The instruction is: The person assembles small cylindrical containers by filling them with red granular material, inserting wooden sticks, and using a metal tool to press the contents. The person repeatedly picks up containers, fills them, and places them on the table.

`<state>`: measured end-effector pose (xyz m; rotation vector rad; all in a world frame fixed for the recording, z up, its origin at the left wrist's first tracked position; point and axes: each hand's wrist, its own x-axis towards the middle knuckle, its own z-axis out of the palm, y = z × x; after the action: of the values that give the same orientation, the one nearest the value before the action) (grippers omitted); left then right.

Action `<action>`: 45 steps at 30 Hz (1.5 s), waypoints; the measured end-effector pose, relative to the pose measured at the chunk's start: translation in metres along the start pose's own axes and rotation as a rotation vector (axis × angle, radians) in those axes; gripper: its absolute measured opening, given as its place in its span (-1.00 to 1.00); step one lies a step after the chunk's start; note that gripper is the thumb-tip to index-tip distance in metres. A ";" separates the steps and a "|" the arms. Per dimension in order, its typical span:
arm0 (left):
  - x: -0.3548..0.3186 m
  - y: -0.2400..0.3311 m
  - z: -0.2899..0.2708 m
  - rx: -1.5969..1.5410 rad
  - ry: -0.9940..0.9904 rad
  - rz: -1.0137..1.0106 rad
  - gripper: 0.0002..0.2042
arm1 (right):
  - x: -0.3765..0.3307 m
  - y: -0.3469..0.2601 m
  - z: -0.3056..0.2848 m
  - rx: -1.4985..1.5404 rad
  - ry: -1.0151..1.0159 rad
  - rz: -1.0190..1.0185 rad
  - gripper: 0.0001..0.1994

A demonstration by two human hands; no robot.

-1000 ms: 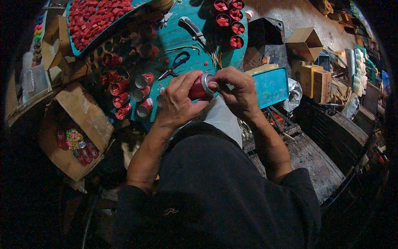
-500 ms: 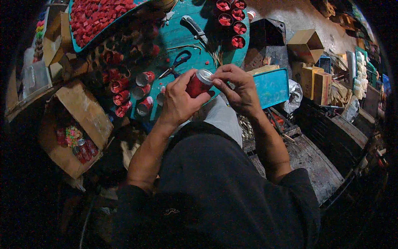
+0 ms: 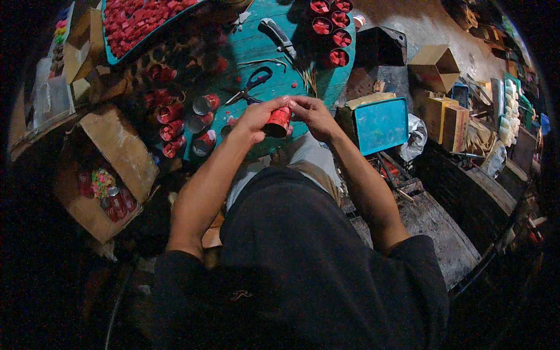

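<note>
A red can (image 3: 278, 123) is held in front of me over the near edge of the turquoise table (image 3: 256, 60). My left hand (image 3: 254, 121) wraps round its left side, fingers closed. My right hand (image 3: 315, 118) pinches at the far right of the can, its fingertips close to the left thumb. The can is tilted, with a dark end toward me; its far end is hidden by the fingers. Just beyond the left hand lie dark-handled scissors (image 3: 252, 86), blades apart. Farther off are a grey utility knife (image 3: 277, 37) and thin sticks (image 3: 309, 79).
Cans of red pieces (image 3: 340, 38) stand at the table's far right. More cut cans (image 3: 201, 123) lie on the left. A tray of red chunks (image 3: 140, 26) is at the far left. A cardboard box (image 3: 119, 143) sits left, a blue tray (image 3: 382, 125) right.
The can has been turned over: its silver lid faced up before, and now a dark end points toward me. Both hands have drawn closer together around it.
</note>
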<state>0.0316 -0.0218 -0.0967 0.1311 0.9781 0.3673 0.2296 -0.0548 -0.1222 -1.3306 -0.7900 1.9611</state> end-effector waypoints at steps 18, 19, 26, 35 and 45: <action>0.024 -0.023 -0.032 -0.282 0.007 0.032 -0.49 | 0.009 0.006 -0.001 -0.141 -0.017 0.094 -0.13; 0.016 -0.017 -0.025 -0.245 0.129 0.056 -0.49 | 0.014 0.003 -0.002 -0.155 -0.015 0.100 -0.16; 0.010 -0.014 -0.027 -0.047 0.258 0.291 -0.65 | 0.031 -0.009 0.018 -0.421 0.163 -0.011 -0.41; 0.003 -0.019 -0.025 0.172 0.561 0.506 -0.50 | 0.018 -0.065 0.033 -0.583 0.356 -0.420 -0.49; -0.116 0.156 -0.061 1.036 1.261 1.422 -0.61 | 0.240 -0.303 0.137 -1.419 0.179 -1.094 -0.39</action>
<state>-0.1160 0.0774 0.0029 1.7662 2.1530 1.2848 0.0820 0.3013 0.0178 -1.1482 -2.3320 0.2370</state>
